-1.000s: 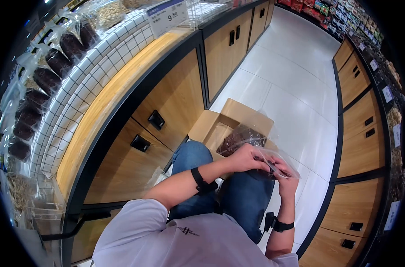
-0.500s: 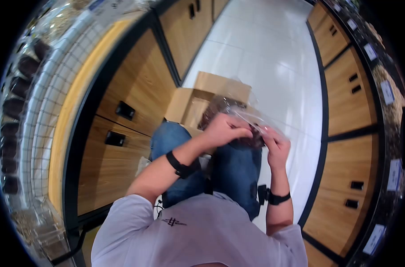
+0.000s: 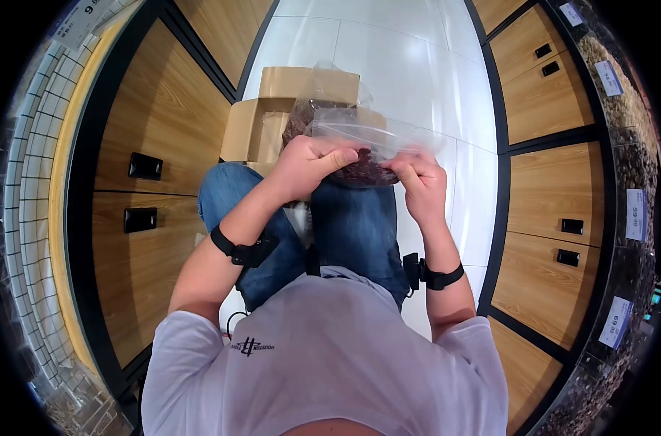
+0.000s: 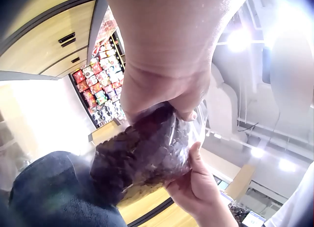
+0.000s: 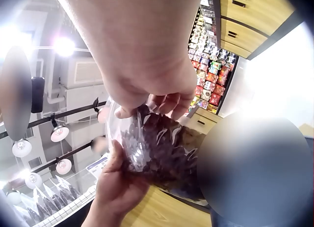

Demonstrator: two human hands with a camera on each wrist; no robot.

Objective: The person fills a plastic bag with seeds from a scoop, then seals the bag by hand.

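A clear zip bag (image 3: 363,174) of dark reddish-brown dried pieces is held over the person's knees. My left hand (image 3: 301,167) pinches it near the top on the left, thumb laid across the front. On the other side, my right hand (image 3: 422,187) grips the plastic between thumb and fingers. Above both thumbs the bag's top spreads wide, with pale zip lines across it. In the left wrist view the filled bag (image 4: 142,156) hangs below the hands; the right wrist view shows its shiny, creased front (image 5: 164,148).
Just beyond the knees, an open cardboard box (image 3: 237,131) on the floor (image 3: 388,65) holds another clear bag (image 3: 301,109) of dark contents. Wooden cabinets (image 3: 148,94) with black handles line both sides of the aisle. Price tags (image 3: 636,214) run along the right shelf.
The head view has turned and tipped further down. The hands have moved apart along the bag's top, which now stretches wider between them. The box stays on the floor.
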